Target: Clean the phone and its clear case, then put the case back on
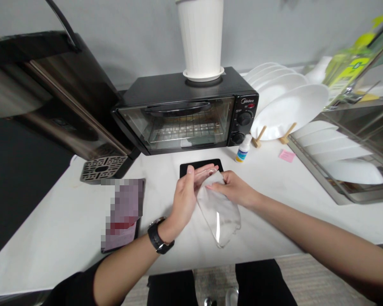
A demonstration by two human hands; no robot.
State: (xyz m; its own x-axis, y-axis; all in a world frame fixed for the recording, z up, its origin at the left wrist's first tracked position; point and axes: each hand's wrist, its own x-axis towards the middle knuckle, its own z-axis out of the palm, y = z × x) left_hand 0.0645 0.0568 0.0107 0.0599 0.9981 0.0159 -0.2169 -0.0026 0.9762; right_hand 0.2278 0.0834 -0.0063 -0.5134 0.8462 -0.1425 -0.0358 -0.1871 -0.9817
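Head view: clear case (221, 227) held over the counter (166, 259), likely light, flexible, slippery; grip by its rims. Left hand (185, 195) half-open, cupped against it; right hand (235, 187) closed, pinching case and white cloth (212, 199). Spray bottle (243, 149) at one o'clock.

Right hand (234, 187) grips white cloth (210, 199) at clear case (227, 223), left hand (185, 197) alongside; toaster oven (185, 114) behind on bench (73, 225).

White countertop (67, 238); on it oven (185, 119), bottle (243, 149), pink note (287, 156)
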